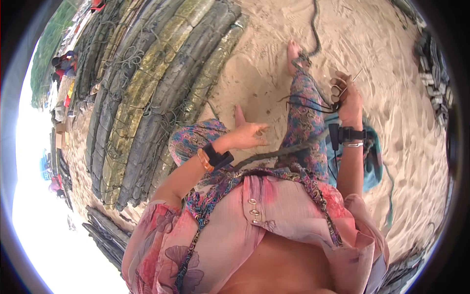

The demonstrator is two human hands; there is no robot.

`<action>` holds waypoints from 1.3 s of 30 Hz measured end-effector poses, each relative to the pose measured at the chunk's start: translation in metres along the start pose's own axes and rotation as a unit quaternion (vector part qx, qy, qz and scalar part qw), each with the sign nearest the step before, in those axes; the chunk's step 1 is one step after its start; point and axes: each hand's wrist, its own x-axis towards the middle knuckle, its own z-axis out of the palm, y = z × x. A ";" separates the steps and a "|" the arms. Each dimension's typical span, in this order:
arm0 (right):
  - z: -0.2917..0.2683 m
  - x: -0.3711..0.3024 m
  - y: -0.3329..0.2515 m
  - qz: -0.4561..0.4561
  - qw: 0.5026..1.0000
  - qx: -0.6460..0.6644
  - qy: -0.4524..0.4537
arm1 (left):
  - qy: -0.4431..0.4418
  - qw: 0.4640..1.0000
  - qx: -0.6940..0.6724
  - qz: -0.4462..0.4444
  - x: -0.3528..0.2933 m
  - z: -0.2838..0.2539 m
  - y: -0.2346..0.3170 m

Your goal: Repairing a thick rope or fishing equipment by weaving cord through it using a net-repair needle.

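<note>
My right hand is raised beside my right knee, its fingers curled round a thin, pale, pointed tool whose exact kind I cannot make out. Thin black cords run from below that hand across my patterned trouser leg. Over my left thigh hovers my left hand, fingers loosely spread with nothing visible in them. A thick dark rope crosses my lap below it. Another dark rope comes from the far sand and is knotted near my right foot.
Long bundled rolls of dark and yellowish netting lie on the sand to the left. A teal cloth or bag rests by my right leg. Dark stacked pieces stand at far right. Other people are at far left.
</note>
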 end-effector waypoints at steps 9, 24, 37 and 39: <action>-0.150 -0.121 0.030 0.120 0.959 -0.163 0.200 | -0.105 0.993 0.060 0.001 0.055 0.066 0.047; -0.193 -0.081 0.048 0.052 0.942 0.330 -0.045 | 0.479 0.722 -0.332 0.373 -0.268 -0.075 0.191; -0.040 0.022 0.091 0.160 0.915 -0.369 0.026 | 0.811 0.497 -0.085 0.295 -0.460 0.000 0.179; -0.025 0.058 0.106 0.107 0.784 -0.612 -0.002 | 0.818 0.497 -0.083 0.277 -0.478 0.014 0.173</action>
